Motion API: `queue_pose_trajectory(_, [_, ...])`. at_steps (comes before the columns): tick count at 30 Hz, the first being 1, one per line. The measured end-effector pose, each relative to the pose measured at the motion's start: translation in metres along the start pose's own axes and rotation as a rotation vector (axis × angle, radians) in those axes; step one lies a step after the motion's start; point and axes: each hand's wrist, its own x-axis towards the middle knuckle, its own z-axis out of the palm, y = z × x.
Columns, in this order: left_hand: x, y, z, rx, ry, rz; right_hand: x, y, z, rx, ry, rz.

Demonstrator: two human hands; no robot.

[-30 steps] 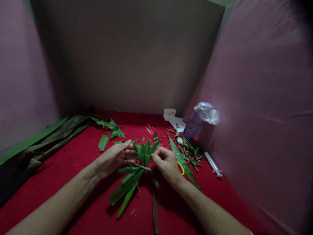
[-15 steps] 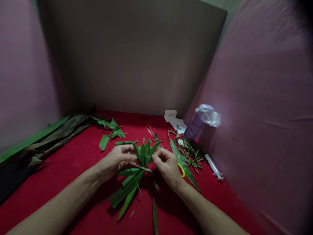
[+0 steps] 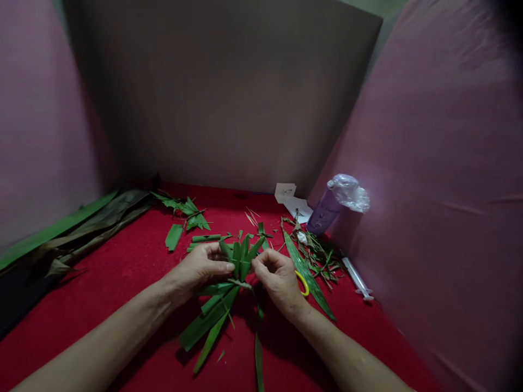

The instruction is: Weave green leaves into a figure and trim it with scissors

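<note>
A small fan of green leaf strips (image 3: 244, 260) stands upright between my two hands, with a thin pale sliver across it. My left hand (image 3: 196, 271) pinches its left side, thumb in front and fingers mostly behind. My right hand (image 3: 279, 279) is closed at the fan's right edge, thumb against the forefinger; whatever lies between those fingertips is too small to make out. Just below the fan is a short twig (image 3: 240, 283). Several longer leaf pieces (image 3: 209, 325) spread beneath it toward me. A narrow leaf strip (image 3: 259, 356) hangs down below my right hand.
Yellow scissor-like handle (image 3: 303, 283) shows beside my right wrist. Rightward lie a long leaf (image 3: 312, 286), a heap of twigs (image 3: 322, 260), a syringe (image 3: 357, 279) and a purple bottle (image 3: 324, 212). Cut leaves (image 3: 192, 215) and white cards (image 3: 285, 191) are farther back on red cloth (image 3: 134, 283).
My left hand has shifted slightly right, its thumb now nearer the middle of the fan. The lower leaf pieces have tilted a little left and toward me. My right hand has barely moved.
</note>
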Motion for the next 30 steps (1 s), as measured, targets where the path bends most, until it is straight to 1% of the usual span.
queue_pose_trajectory(7, [0.0001, 0.0001, -0.0019, 0.029, 0.063, 0.004, -0.0011, 0.0032, 0.0014, -0.028, -0.008, 0.002])
queue_pose_trajectory(16, [-0.0002, 0.0022, -0.0001, 0.038, 0.096, -0.018, -0.0024, 0.0046, 0.0005, -0.076, -0.007, -0.014])
queue_pose_trajectory(22, [0.0, 0.0005, -0.0013, 0.005, 0.063, -0.029, -0.0026, 0.0061, 0.0004, -0.095, 0.003, -0.024])
queue_pose_trajectory(30, [-0.0004, 0.0004, -0.0033, -0.01, 0.066, -0.015, -0.0017, -0.0004, -0.0002, -0.089, 0.02, -0.001])
